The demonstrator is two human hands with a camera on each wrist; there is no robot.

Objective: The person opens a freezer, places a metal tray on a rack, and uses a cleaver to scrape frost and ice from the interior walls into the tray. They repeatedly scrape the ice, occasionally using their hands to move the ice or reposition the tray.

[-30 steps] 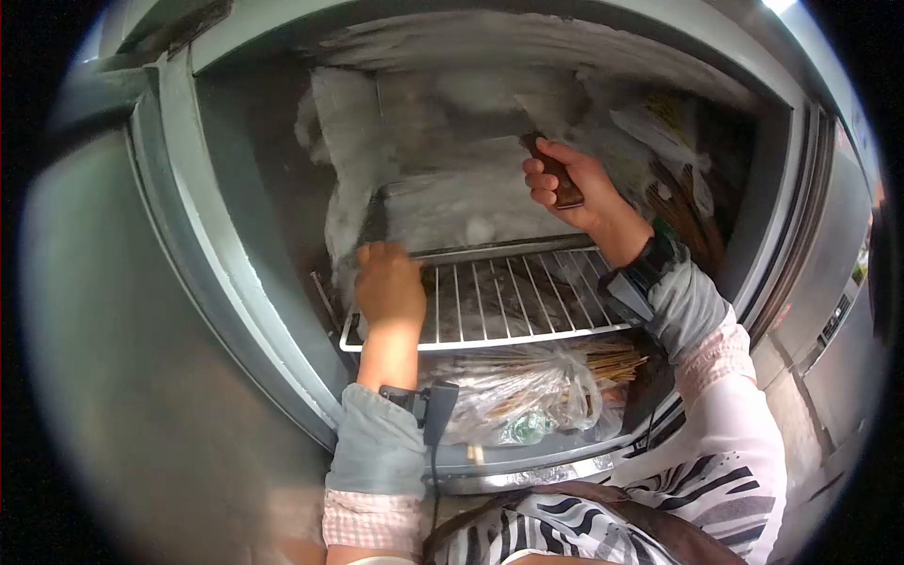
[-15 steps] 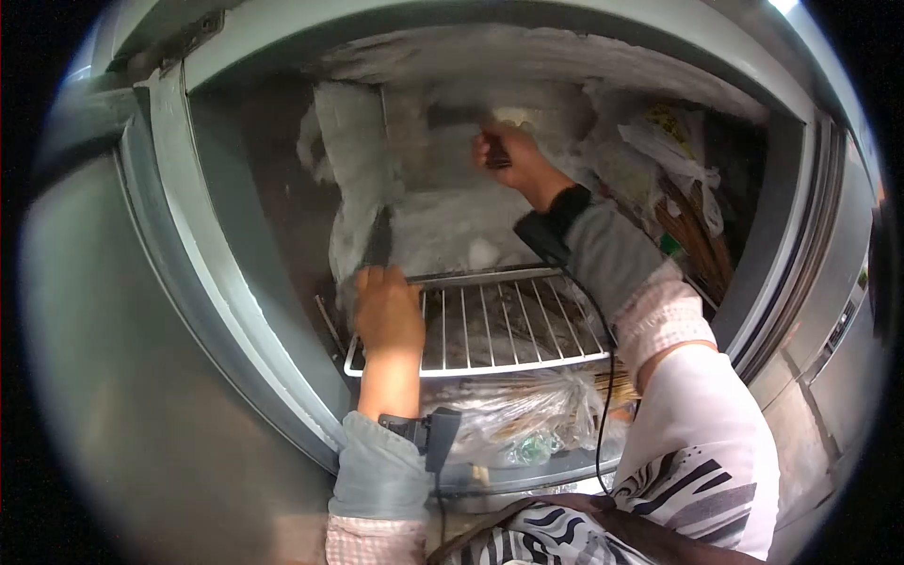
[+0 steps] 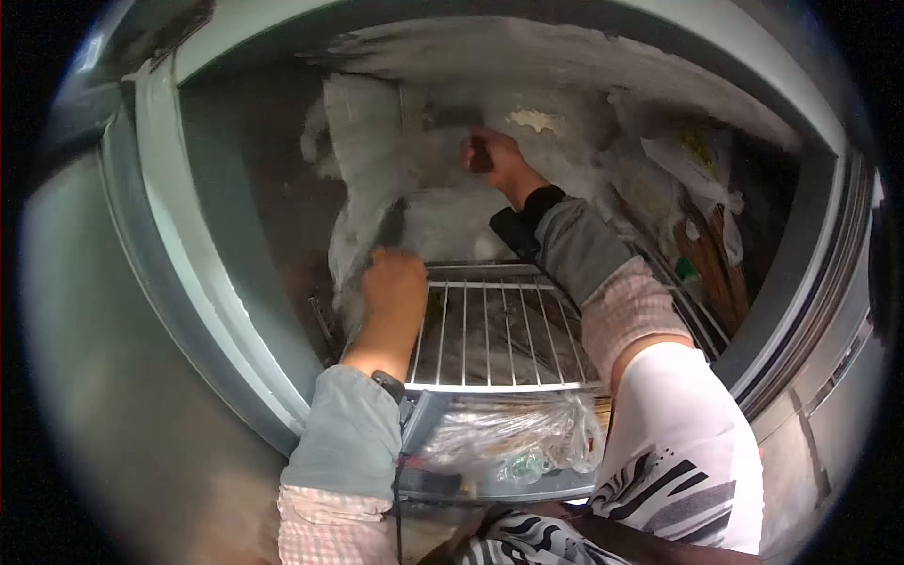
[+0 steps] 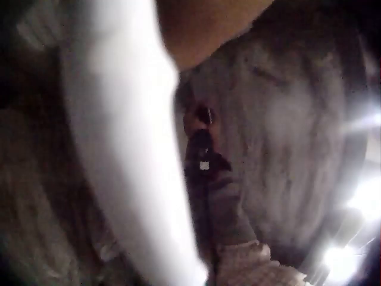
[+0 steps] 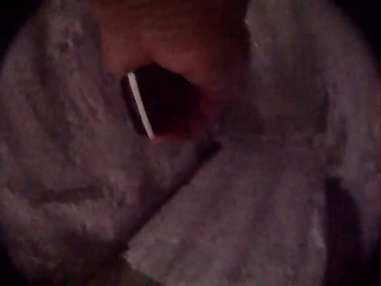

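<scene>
My right hand (image 3: pixel 501 162) is raised in front of the frosted back wall and grips a knife by its dark handle (image 3: pixel 481 155). The handle's end, with a thin bright metal strip, shows below the fist in the right wrist view (image 5: pixel 164 101); its blade is hidden. Lower down, my left hand (image 3: pixel 395 287), fingers curled, is over the left part of the white wire rack (image 3: pixel 499 388). What its fingers hold, if anything, I cannot tell. A blurred white bar (image 4: pixel 128 149) passes close before the left wrist camera. Thick frost (image 3: pixel 363 141) coats the compartment's walls.
Below the rack lies a clear plastic bag (image 3: pixel 508 428) holding thin sticks. More bags (image 3: pixel 692 165) and brown sticks (image 3: pixel 711 254) crowd the right side. The freezer's door frame (image 3: pixel 202 282) curves round the opening. A pale yellowish patch (image 3: pixel 535 120) marks the back wall.
The right hand has moved left and slightly up across the back wall with the knife. The left hand has shifted slightly right. The head view has tilted, and the rack appears lower.
</scene>
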